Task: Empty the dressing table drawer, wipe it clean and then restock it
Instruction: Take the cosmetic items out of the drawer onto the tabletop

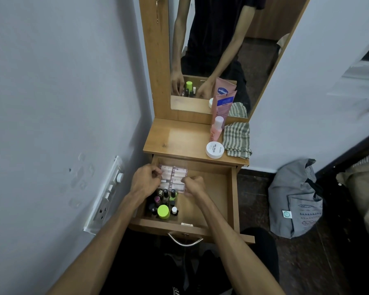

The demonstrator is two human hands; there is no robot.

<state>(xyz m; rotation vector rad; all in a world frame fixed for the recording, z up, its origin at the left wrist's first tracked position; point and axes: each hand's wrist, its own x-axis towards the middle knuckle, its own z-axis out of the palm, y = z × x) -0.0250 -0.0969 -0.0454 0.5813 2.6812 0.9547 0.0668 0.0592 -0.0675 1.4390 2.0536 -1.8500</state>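
Observation:
The wooden drawer [213, 188] of the dressing table is pulled out. At its back left lies a clear plastic pack of pale pink bottles [175, 174]. My left hand [146, 180] grips the pack's left edge and my right hand [195, 185] grips its right edge, both with fingers closed. In front of the pack, at the drawer's left, stand several small nail polish bottles [165, 198] and a jar with a lime green lid [163, 211]. A small white item [186, 224] lies at the drawer's front wall.
On the tabletop [179, 137] stand a pink tube [223, 107], a pink bottle [216, 128], a white round jar [214, 149] and a striped cloth [237, 139]. A wall with a switch panel [107, 194] is at the left. A grey bag [296, 199] sits on the floor at the right.

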